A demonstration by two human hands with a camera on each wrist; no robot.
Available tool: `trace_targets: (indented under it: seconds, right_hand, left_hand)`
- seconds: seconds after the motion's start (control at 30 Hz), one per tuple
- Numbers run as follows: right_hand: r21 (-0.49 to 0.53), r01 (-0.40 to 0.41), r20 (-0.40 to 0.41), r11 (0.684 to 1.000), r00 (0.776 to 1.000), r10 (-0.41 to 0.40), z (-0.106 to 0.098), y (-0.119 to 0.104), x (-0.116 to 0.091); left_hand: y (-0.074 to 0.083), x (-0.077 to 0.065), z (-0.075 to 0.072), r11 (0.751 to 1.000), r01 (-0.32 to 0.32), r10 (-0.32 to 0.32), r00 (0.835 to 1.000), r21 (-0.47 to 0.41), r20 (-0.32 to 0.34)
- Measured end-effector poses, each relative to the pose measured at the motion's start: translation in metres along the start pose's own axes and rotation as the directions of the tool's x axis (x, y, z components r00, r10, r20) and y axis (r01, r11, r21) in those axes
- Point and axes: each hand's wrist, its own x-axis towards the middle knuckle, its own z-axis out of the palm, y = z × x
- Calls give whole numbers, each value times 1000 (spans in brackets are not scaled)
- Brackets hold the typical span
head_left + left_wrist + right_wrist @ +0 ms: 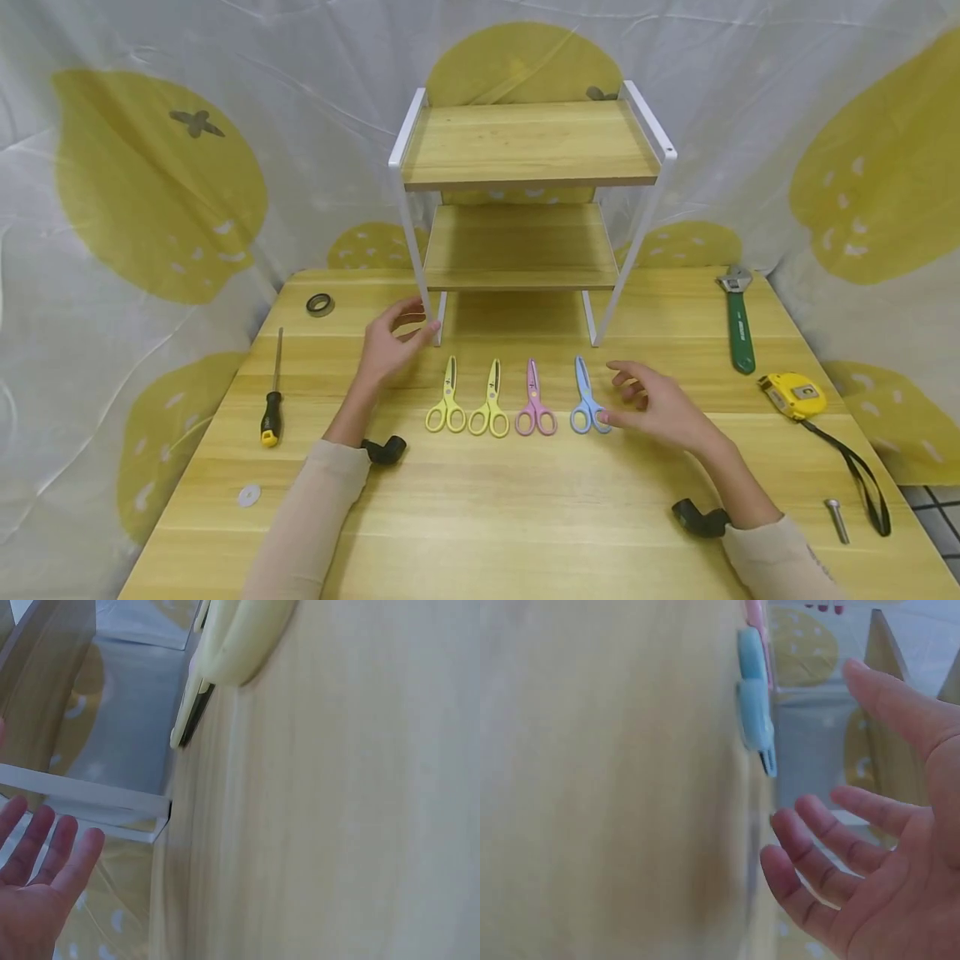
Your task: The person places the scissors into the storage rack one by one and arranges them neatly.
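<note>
My left hand (392,343) is beside the left front leg of a two-tier wood-and-white shelf (528,146), its thumb tip overlapping the leg in the head view. Spread, relaxed fingers (75,862) show near the white frame (90,793) in the left wrist view. Over to the right, my right hand (660,406) hovers by the blue scissors (584,408), fingers loosely bent and holding nothing. Those scissors end a row before the shelf: yellow scissors (447,404), a second yellow pair (491,408), then pink scissors (535,408), all with blades pointing at the shelf.
Along the left lie a tape roll (319,305), a screwdriver (273,408) and a washer (249,496). Along the right are a green-handled adjustable wrench (739,325), a yellow tape measure (797,396) with a black strap, and a bolt (837,521). Lemon-print cloth (315,108) hangs behind.
</note>
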Motion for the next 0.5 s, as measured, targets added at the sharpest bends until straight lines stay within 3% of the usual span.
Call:
trace_targets:
  seconds: [0.2, 0.5]
  right_hand:
    - [20, -4, -4, 1000, 1000, 4, 14, 4, -3]
    - [-31, 58, -54, 998, 997, -60, 29, 2, -4]
  left_hand:
    - [-2, 3, 4, 1000, -11, 11, 1000, -14, -28]
    - [-10, 2, 5, 999, 32, -34, 999, -40, -34]
